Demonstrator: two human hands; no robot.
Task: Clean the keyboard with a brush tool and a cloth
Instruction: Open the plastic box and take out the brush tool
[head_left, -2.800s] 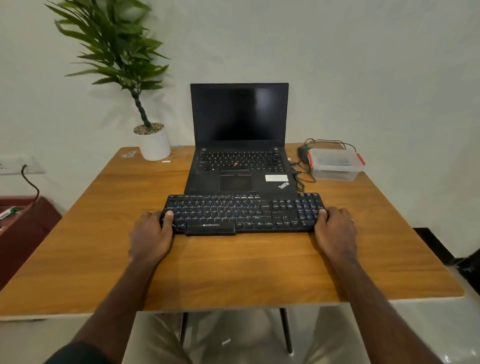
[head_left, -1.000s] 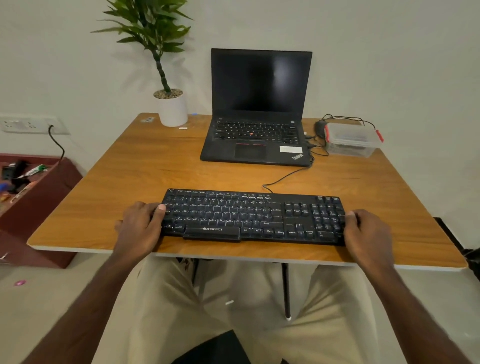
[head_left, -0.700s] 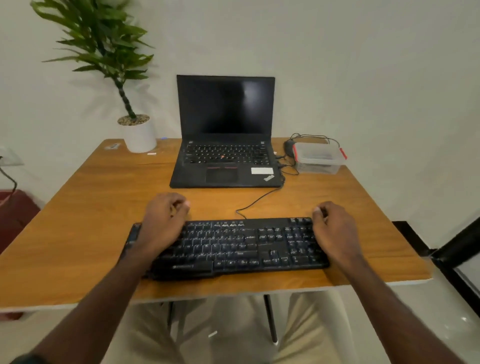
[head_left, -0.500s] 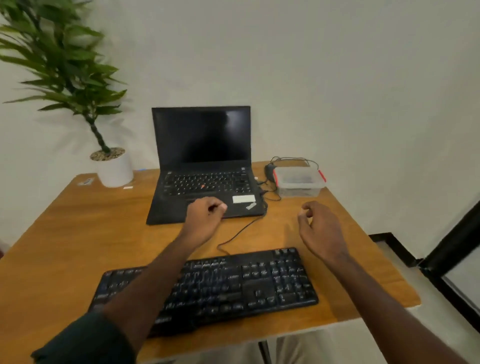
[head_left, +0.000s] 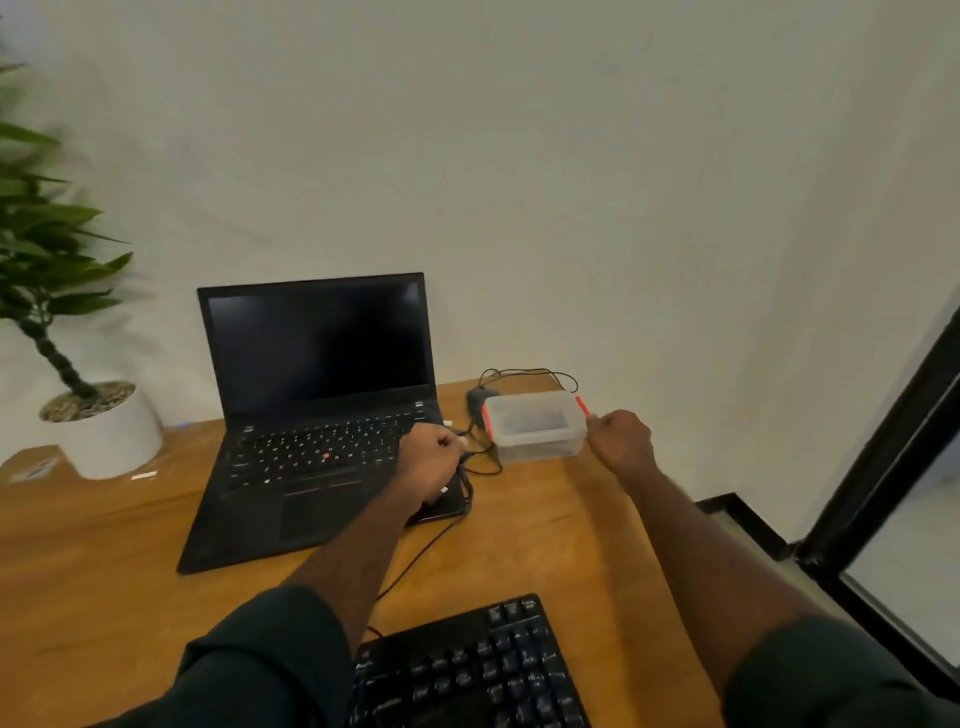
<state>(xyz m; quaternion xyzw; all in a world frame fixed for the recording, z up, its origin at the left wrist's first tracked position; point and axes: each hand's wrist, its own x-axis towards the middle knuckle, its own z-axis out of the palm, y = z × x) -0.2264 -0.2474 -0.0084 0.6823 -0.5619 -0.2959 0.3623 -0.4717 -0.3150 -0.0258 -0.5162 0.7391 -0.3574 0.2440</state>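
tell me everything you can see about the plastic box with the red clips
The plastic box is a small rectangular container of cloudy clear plastic with a matching lid on and a red clip at each short end. It sits flat on the far right of the wooden table, right of the laptop, with black cables behind and beside it. Something dark shows faintly inside. The right hand is at its right clip; actual contact is unclear. The left hand is short of it.

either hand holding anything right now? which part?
Right hand is at the box's right red clip; grip unclear. Left hand is curled by the cable; hold unclear.
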